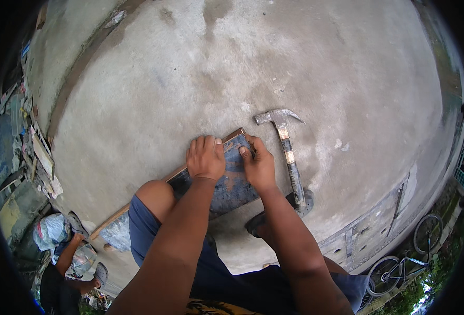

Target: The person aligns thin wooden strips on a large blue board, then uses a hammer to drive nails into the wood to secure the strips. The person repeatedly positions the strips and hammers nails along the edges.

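A long wooden board (233,190) with a worn, dark blue-grey face and a brown wood edge runs slantwise across the floor, passing by my bent left knee. My left hand (206,157) is closed over its far edge, thumb toward the corner. At the right end, my right hand (259,167) grips the board with the thumb on its face and the fingers round the end; some fingertips are hidden. Just right of that hand lies a claw hammer (285,143), its head pointing away from me and its taped handle reaching back to my right shoe (306,202).
Concrete floor (316,63) surrounds me. Scrap wood and debris (42,152) line the left side. Another person (64,283) is at the lower left, beside filled plastic bags (52,231). A bicycle (400,270) rests at the lower right near plants.
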Demonstrator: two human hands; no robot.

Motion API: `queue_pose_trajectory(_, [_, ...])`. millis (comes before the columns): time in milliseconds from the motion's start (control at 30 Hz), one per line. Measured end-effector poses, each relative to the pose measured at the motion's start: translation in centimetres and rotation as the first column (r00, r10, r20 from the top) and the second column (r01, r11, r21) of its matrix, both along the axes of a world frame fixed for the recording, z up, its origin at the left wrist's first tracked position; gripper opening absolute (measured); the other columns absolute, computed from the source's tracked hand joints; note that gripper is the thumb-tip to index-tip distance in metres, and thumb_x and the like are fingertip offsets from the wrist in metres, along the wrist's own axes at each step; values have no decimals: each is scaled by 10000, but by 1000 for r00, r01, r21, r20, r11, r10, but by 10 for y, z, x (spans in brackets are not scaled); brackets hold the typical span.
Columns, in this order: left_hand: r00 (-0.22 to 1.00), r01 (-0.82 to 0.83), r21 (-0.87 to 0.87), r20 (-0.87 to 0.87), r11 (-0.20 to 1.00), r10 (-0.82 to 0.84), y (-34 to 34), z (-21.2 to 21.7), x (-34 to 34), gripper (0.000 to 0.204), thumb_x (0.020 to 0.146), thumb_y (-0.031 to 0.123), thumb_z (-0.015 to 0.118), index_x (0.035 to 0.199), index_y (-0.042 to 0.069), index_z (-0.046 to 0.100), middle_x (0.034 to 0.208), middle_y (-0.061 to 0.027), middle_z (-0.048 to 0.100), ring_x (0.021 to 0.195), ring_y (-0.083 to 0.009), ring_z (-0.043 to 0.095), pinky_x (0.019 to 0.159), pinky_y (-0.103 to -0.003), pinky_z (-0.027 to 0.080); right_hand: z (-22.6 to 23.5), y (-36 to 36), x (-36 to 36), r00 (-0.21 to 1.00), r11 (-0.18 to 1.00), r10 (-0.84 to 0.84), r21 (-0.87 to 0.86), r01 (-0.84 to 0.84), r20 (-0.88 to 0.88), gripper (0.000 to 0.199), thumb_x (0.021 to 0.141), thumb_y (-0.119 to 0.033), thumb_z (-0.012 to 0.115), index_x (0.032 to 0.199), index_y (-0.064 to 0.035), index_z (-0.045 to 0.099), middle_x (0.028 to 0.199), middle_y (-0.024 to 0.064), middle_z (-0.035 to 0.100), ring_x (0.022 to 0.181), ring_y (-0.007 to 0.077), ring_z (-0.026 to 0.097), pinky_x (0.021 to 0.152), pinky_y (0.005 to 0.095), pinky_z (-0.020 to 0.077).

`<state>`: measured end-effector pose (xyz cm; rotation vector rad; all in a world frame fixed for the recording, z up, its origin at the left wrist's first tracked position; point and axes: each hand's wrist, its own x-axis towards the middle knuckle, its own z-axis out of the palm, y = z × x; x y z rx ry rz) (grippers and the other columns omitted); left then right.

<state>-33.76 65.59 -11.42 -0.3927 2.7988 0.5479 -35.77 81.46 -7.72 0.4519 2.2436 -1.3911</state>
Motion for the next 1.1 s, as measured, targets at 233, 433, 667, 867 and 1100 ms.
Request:
queue_pose_trajectory(233, [985,55,111,-172,992,-35,-1,1,3,252,1073,357,564,1051,143,694,1032,-75,649,1017,-321,613,896,-496,495,-13,3,6,998,1000,-18,-8,18,-59,289,1046,-102,701,1329,-51,666,1101,171,783,1010,186,734,904,341,560])
queue_pose_trajectory(433, [948,98,81,-311,992,-69,-5,2,6,140,1033,323,656,1041,195,712,955,-45,587,940,-303,588,837,-474,488,-4,-6,5,989,990,51,140,-32,-136,311,1021,-140,706,1327,-91,672,1109,253,757,1030,433,752,876,452,580])
queue_pose_trajectory(667, [940,126,96,-328,987,-88,-6,3,7,72,980,271,732,996,202,718,940,-29,569,931,-280,583,829,-447,487,3,-10,7,992,978,58,207,-34,-113,361,1018,-153,706,1373,-92,674,1174,250,748,1070,442,735,899,468,579])
queue_pose_trajectory(867, [953,138,100,-285,985,-105,-4,3,5,78,953,255,758,981,194,717,938,-36,564,931,-280,581,830,-442,487,-2,-9,9,985,962,101,266,-60,-141,354,1035,-153,711,1373,-54,669,1131,236,753,1027,368,761,892,412,575])
queue_pose_trajectory(1100, [966,145,108,-231,983,-118,-2,3,1,91,943,247,752,981,182,701,944,-50,568,942,-300,587,822,-465,481,1,-8,6,989,972,83,231,-52,-126,359,1025,-149,702,1376,-82,664,1190,222,741,1065,417,734,892,450,583])
